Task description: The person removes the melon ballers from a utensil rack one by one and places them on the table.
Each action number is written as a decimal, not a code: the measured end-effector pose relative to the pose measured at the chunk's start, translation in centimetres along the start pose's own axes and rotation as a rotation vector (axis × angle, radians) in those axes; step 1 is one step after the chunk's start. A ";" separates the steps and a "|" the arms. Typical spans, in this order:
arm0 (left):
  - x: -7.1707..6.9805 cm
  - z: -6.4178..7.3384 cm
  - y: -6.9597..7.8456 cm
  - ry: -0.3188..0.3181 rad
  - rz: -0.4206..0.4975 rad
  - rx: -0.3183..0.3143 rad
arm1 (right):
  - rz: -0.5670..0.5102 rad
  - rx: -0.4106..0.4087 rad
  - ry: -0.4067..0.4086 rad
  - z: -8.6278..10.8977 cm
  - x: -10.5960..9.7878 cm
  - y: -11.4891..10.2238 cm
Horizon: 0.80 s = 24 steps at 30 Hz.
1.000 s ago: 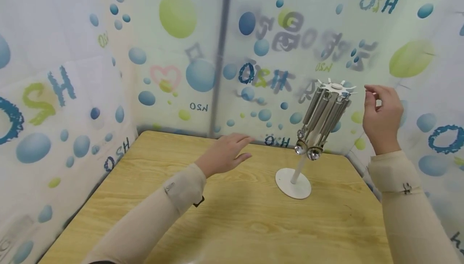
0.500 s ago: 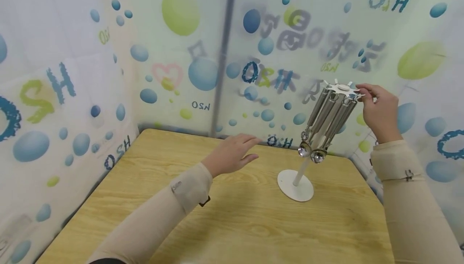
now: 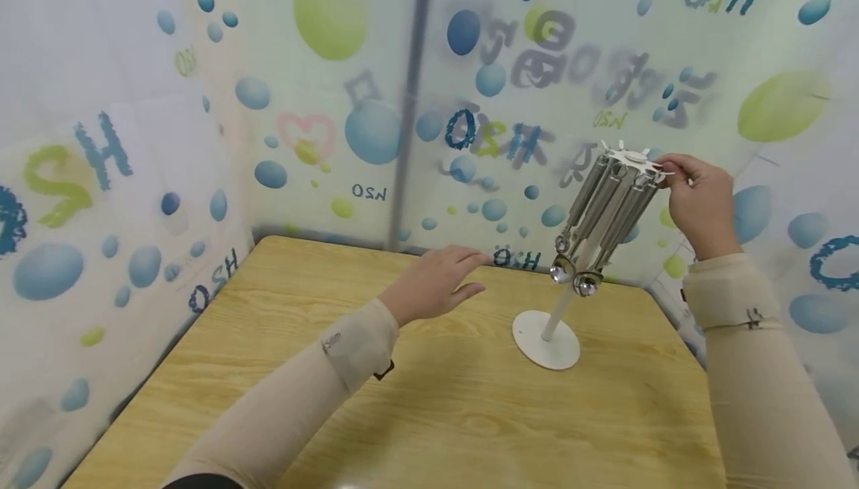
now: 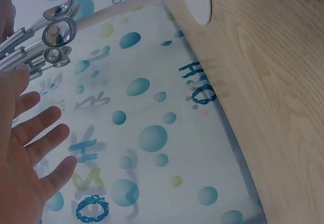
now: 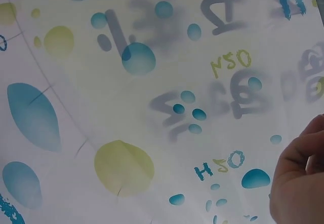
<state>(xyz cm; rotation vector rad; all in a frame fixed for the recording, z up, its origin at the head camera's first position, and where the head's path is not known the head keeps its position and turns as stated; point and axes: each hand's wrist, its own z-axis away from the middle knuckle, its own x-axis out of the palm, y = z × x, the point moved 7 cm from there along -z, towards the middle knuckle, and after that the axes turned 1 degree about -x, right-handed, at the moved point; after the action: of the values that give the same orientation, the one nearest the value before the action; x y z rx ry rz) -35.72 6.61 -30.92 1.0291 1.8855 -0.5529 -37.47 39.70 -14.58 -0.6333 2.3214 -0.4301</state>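
A white cutlery stand (image 3: 546, 340) with a round base, a pole and a notched disc on top stands toward the right of the table. Several metal spoons (image 3: 587, 280) hang from the disc, bowls down. At the disc's right edge my right hand (image 3: 703, 202) pinches a prong of the stand between thumb and index finger. My left hand (image 3: 432, 284) hovers over the table left of the stand, fingers extended and holding nothing. The left wrist view shows that hand (image 4: 30, 168) with spread fingers beside the spoons (image 4: 59, 31). Only curled fingers (image 5: 301, 171) appear in the right wrist view.
The wooden table (image 3: 416, 414) reaches back to a curtain (image 3: 322, 198) printed with bubbles and letters. More printed sheeting (image 3: 127, 228) encloses the left side, and the right side is likewise covered.
My right hand has moved left from beside the stand to its top disc and now pinches its edge. My left hand has shifted slightly right, still extended.
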 end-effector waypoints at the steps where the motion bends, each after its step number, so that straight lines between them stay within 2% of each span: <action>1: 0.0 -0.2 0.1 0.002 0.000 0.000 | -0.008 0.003 -0.001 0.0 0.0 0.0; 9: 0.2 -2.1 0.6 -0.018 0.027 -0.001 | -0.055 0.028 -0.016 -0.1 0.2 0.2; 15: -0.1 -4.6 1.1 0.000 0.029 -0.019 | -0.070 0.033 -0.028 -0.1 0.3 0.6; 19: 0.3 -6.2 1.4 0.004 0.065 -0.033 | -0.095 0.047 -0.034 0.0 0.5 0.8; 24: 0.7 -8.6 1.3 0.036 0.109 -0.085 | -0.120 0.031 -0.013 -0.4 0.4 0.8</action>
<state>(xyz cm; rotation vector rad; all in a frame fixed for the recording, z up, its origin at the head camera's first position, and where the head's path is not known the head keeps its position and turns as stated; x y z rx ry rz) -39.06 13.72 -27.17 1.0845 1.8556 -0.3906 -38.23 40.15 -14.87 -0.7609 2.2676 -0.5152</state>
